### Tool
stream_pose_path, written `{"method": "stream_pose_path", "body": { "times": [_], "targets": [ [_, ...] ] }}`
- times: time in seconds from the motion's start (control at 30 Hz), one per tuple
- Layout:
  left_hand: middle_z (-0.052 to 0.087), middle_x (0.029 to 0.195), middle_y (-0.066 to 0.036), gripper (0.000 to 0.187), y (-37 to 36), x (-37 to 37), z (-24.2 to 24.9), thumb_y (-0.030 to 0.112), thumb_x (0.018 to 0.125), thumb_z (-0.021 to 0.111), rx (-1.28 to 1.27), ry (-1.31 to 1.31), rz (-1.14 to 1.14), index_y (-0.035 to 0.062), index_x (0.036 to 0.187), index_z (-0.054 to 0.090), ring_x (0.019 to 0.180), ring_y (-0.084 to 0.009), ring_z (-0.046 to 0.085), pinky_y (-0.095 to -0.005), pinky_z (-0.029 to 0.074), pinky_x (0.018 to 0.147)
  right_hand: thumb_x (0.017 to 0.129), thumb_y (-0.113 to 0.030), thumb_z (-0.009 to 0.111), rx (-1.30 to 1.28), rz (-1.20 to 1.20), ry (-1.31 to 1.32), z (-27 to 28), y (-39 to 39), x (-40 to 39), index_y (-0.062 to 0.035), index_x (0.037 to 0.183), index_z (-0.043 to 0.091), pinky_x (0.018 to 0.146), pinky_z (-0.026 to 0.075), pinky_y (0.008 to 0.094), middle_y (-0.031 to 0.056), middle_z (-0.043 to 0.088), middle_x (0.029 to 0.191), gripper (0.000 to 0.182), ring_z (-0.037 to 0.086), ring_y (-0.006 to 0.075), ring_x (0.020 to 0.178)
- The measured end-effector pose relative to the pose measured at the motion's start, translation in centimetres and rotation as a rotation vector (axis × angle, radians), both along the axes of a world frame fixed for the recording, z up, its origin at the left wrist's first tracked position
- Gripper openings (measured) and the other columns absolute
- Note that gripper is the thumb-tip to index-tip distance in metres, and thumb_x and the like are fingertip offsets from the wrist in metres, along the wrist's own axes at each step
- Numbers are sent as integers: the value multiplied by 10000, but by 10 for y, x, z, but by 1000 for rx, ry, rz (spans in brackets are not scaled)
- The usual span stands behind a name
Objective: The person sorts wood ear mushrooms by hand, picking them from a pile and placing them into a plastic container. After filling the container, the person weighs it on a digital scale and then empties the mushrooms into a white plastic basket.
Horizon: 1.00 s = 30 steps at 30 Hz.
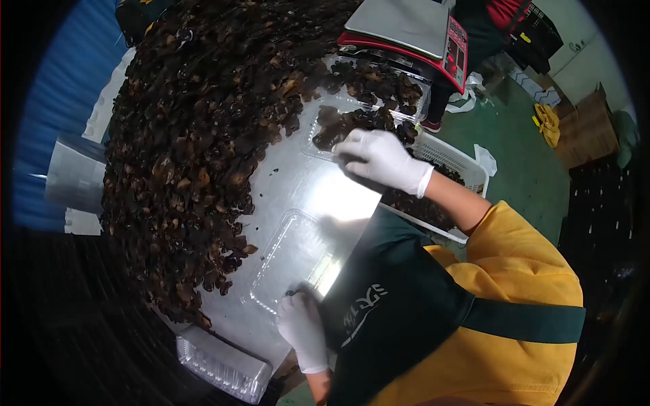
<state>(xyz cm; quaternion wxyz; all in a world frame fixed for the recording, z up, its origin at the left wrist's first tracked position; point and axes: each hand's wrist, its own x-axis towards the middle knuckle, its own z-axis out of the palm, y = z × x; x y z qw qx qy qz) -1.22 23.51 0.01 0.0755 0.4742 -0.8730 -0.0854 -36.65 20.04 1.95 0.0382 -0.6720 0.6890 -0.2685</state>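
My right hand (384, 161), in a white glove, is over a clear plastic tray (313, 143) partly filled with dark brown pieces (338, 125) that look like wood ear fungus. Its fingers are slightly bent and apart, and I see nothing held in them. Near me, my left hand (301, 331), gloved too, is closed at the near corner of a second clear tray (277, 260) with no pieces in it. A small dark piece (292, 293) shows at its fingertips.
A large heap (196, 135) of the same pieces covers the table's far side. A red digital scale (406, 34) stands beyond the filled tray. A white crate (467, 169) with pieces is beside the table. Stacked clear trays (223, 365) lie at the table's left end.
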Motion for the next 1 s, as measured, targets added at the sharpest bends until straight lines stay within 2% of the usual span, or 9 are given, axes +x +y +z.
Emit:
{"method": "stream_pose_path", "body": {
  "times": [0.27,0.37,0.47,0.6,0.67,0.8,0.87,0.93,1.0],
  "targets": [
    [610,873,-125,261,-23,-18,35,167,768,759,-27,91,-84,47,963,633,824,-335,600,-419,481,725,783,-112,667,-55,169,-229,-20,-4,21,-113,1132,645,751,522,394,108,607,940,350,635,303,852],
    [613,881,-122,259,-42,-42,44,137,768,757,-28,155,-125,37,969,628,836,-333,604,-414,486,743,796,-192,662,29,181,-214,-3,10,17,-115,1226,581,876,498,397,110,587,1188,445,596,308,1042],
    [617,932,-140,243,-74,-77,49,74,803,711,47,339,-213,15,1021,623,872,-324,619,-386,501,779,750,-163,723,-138,-180,-248,22,41,-13,-67,1257,560,912,496,369,121,581,1221,541,599,287,1036],
    [609,1106,-189,318,-142,-143,21,49,915,564,105,491,-257,-57,1215,567,986,-304,637,-366,497,894,876,-256,677,-77,-717,-192,-25,86,-60,-59,1222,556,787,515,404,158,641,989,417,640,338,878],
    [615,1101,-190,336,-175,-178,-6,104,913,575,191,519,-216,-11,1228,582,1003,-323,621,-380,494,882,921,-273,642,61,-703,-329,-54,101,-71,-36,1211,553,715,525,357,129,652,896,384,643,263,762],
    [680,966,-190,229,-211,-227,-40,104,906,591,333,505,-159,-3,1100,651,857,-318,659,-374,510,812,966,-199,579,110,-573,-1114,-64,99,-54,4,1176,567,587,471,238,12,589,782,293,564,81,623],
    [687,867,-173,174,-208,-229,-37,84,900,583,444,559,-94,-9,1026,661,780,-282,660,-357,513,761,990,-173,534,150,-530,-1048,-69,100,-57,2,1218,533,544,429,231,2,572,802,287,559,75,599],
    [643,787,-22,117,-202,-223,-24,29,930,567,550,562,-41,-19,997,649,679,-65,544,-237,465,645,991,-173,536,121,-555,-1091,-53,102,-52,3,1227,536,548,434,227,3,570,808,294,565,73,601],
    [623,761,-1,116,-204,-221,-29,18,929,555,329,668,-224,-10,985,653,625,-40,510,-211,432,584,992,-173,539,89,-584,-1125,-30,105,-58,3,1235,539,553,440,224,3,568,814,300,570,71,604]
  ]
}}
